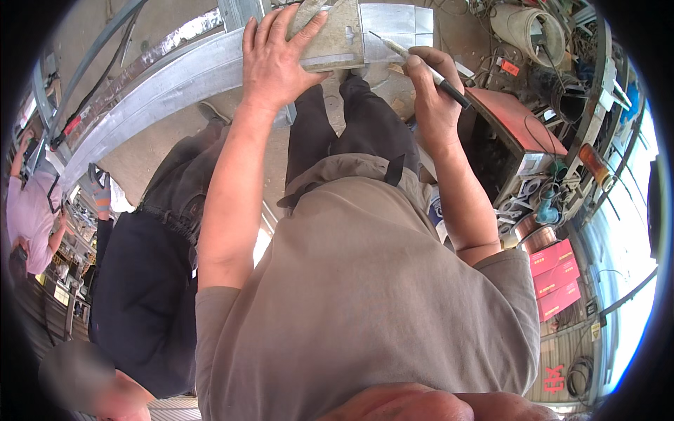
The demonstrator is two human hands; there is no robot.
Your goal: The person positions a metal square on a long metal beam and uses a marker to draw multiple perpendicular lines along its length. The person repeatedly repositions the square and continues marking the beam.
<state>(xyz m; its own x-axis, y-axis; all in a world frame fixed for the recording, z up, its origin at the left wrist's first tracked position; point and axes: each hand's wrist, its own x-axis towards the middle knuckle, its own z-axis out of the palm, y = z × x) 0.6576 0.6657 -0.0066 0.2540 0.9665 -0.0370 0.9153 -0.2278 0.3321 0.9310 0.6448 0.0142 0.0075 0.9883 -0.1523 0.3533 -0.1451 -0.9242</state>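
The left hand (pixel 275 59) is pressing the metal square (pixel 330 38) flat on the galvanised beam (pixel 175 77) while the right hand (pixel 432 98), pinched on the scriber (pixel 421 63), is best drawing tight along its edge.

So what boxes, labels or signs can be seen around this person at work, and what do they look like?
Red flat boxes: stacked at the right, beside the person's right elbow; rectangular, red with pale marks.
Red painted sign: low at the right, red strokes on a pale surface.
Orange tag: upper right among the clutter; small, rectangular.
Red-topped machine case: right of the right hand; boxy, dark sides, a small pale label.
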